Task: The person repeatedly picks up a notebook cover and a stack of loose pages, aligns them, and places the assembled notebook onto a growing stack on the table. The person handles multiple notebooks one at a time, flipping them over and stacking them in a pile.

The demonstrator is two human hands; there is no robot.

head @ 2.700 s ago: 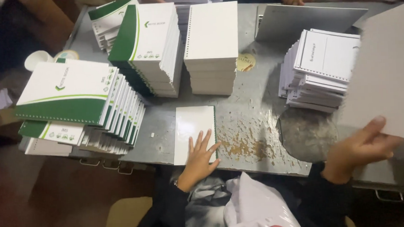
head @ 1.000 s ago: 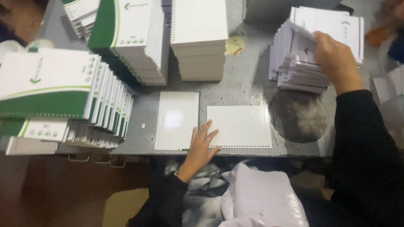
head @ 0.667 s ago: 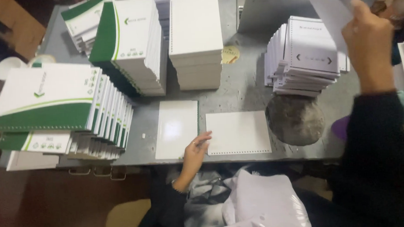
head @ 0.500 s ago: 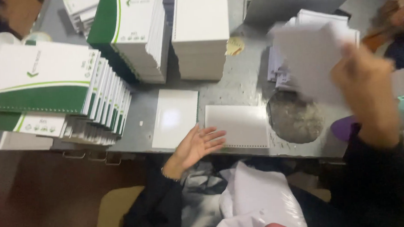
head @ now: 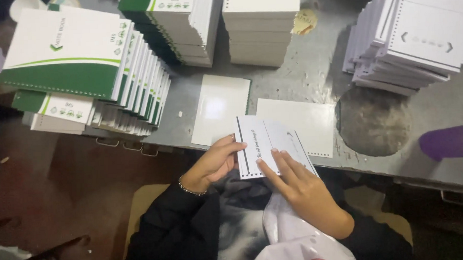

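The printed white sheet [head: 267,148] serves as the reference item. It lies at the near edge of the grey metal table [head: 296,70], partly overhanging toward the seated person.

The left hand [head: 216,163] grips the sheet's left edge: fingers curled over the top face near the punched margin, thumb position not visible. The right hand [head: 300,187] rests on the sheet's lower right area with fingers extended and slightly spread, fingertips [head: 260,162] pressing flat on the paper (no pinch is formed).

Directly beyond the sheet, a perforated white cover [head: 303,122] lies flat, partly overlapped by the sheet. Left of that, a glossy white card [head: 219,108] lies flat. Far left of the sheet, green-and-white spiral notebooks [head: 77,64] sit fanned in a stack. Beyond the sheet stands a plain white stack [head: 260,22], with a green-edged stack [head: 180,18] beside it. Right and beyond, a pile of matching printed sheets [head: 414,33] rests.
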